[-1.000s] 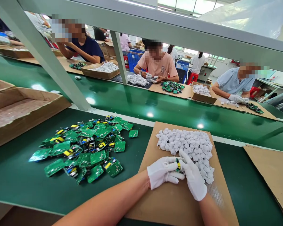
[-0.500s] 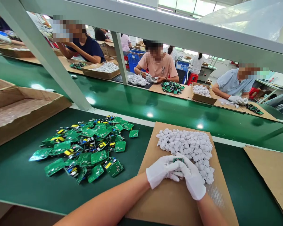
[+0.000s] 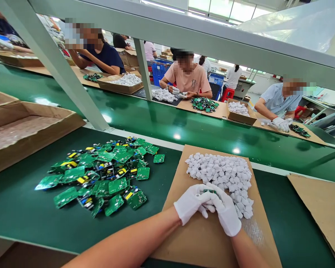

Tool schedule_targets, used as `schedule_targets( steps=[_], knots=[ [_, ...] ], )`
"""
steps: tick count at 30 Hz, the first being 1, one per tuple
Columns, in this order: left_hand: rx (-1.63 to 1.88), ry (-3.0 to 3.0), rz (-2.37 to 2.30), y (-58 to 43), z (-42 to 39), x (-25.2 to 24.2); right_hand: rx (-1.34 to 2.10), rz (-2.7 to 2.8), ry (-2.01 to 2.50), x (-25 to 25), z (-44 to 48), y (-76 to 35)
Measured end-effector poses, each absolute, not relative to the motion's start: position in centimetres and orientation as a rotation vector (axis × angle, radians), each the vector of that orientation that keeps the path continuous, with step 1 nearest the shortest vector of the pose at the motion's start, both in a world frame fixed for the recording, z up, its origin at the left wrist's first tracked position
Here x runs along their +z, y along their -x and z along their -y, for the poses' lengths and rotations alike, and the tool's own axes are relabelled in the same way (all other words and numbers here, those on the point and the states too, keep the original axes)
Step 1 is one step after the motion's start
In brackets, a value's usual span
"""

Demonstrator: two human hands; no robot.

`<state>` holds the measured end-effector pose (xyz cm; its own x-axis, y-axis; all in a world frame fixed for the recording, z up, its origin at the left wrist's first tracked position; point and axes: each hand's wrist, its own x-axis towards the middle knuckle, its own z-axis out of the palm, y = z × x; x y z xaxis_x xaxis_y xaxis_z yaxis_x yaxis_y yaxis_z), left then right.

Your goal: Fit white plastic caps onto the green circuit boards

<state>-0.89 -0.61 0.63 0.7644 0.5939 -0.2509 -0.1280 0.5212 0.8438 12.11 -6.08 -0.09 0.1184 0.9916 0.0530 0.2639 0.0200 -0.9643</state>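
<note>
Fingers of the left hand and right hand, white-gloved and brought together, are clamped around a small circuit board. Only its green upper part shows, lying between the two sets of fingertips at their far side; whatever the hands enclose beneath is hidden. The board is judged light and stiff, with a flat side likely to slip under glove fabric and components easily bent; opposite edges appear the safest hold, with pressure kept off the mounted parts. Below the hands lies a cardboard sheet, its far half carrying a spread of white pieces, just beyond the right hand. To the left, on the dark green counter, a heap of similar boards mixes green faces with yellow and blue components. Farthest off, across a glossy green strip, co-workers sit beside comparable piles
</note>
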Motion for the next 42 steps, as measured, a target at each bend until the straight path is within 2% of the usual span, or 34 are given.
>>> schedule_targets(
  steps=[6,13,19,25,34,42],
  knots=[
    [0.463,-0.785,-0.438,0.9,0.4,0.3,0.887,1.324,1.487,0.0,6.1,-12.5],
    [0.448,-0.893,-0.411,1.3,0.5,0.8,0.841,1.421,1.593,0.4,6.5,-11.9],
    [0.436,-0.838,-0.462,1.4,0.2,0.9,1.001,1.387,1.374,0.5,6.4,-12.7],
    [0.475,-0.998,-0.49,1.4,0.4,0.6,0.961,1.347,1.469,0.4,6.3,-12.4],
    [0.355,-0.646,-0.416,1.6,0.0,1.7,0.932,1.316,1.434,-0.1,6.3,-12.9],
    [0.368,-0.779,-0.512,1.3,0.1,1.8,0.995,1.332,1.472,0.0,6.1,-12.6]
  ],
)
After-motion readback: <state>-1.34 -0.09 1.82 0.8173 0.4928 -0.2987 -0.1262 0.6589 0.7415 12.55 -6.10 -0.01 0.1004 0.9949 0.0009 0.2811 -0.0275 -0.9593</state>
